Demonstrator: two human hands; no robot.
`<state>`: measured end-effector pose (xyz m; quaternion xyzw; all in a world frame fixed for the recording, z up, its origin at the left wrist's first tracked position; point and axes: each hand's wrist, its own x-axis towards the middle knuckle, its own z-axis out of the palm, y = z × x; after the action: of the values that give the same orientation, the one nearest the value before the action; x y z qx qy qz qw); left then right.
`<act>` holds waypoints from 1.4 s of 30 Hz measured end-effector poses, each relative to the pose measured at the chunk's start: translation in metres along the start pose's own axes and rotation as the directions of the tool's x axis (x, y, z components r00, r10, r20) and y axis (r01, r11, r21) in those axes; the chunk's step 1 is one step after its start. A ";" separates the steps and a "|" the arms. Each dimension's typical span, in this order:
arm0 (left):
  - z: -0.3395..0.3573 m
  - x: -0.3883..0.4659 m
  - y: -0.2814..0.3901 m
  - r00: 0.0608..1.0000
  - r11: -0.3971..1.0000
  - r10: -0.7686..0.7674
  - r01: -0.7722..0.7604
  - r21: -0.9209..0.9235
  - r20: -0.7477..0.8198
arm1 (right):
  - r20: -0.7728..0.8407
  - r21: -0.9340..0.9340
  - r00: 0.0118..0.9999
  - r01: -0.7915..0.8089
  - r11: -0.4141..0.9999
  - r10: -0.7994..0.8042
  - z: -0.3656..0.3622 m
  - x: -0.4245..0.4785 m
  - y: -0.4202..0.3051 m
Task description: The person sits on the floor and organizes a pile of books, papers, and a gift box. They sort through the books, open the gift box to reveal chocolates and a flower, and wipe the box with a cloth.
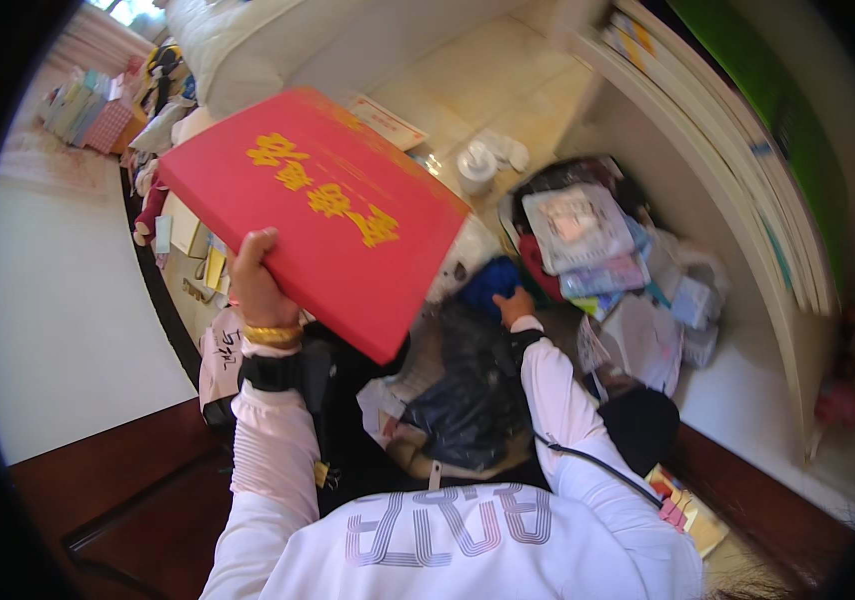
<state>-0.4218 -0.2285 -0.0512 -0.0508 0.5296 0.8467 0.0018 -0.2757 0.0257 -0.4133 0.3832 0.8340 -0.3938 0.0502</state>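
My left hand (264, 289) grips the near edge of a large flat red box (315, 225) with gold characters, holding it up and tilted, with the thumb on top. Low on the right, my right hand (515, 307) has its fingers on a blue cloth-like item (489, 286); whether it grips the item is unclear. Black plastic bags (465, 397) lie just below that hand. Against the blue item sits a whitish bundle (465, 255), partly hidden by the box. What lies directly under the box is hidden.
An open bag (607, 172) bears packets (577, 225) on the right, beside a grey plastic bag (641, 341). Beyond stand a white bottle (476, 166) and a paper certificate (386, 122) on the tiled floor. A bookshelf (727, 157) rises at right; a white tabletop (75, 300) edges the left.
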 end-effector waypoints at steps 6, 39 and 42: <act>0.022 0.016 -0.006 0.998 0.997 0.030 -0.034 0.065 0.052 | 0.313 0.160 0.897 -0.373 0.914 0.312 0.074 0.053 0.038; -0.074 -0.145 0.045 0.907 0.949 -0.097 0.209 -0.237 0.410 | 0.127 0.218 0.055 0.972 0.082 -0.990 -0.197 -0.261 -0.241; -0.077 -0.161 0.040 0.882 0.926 -0.190 0.307 -0.219 0.432 | 0.136 0.171 -0.107 0.982 -0.083 -0.985 -0.204 -0.269 -0.275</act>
<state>-0.2572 -0.3067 -0.0341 0.0569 0.3810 0.8979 0.2131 -0.2295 -0.1027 0.0000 -0.4007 0.8308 -0.3481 -0.1674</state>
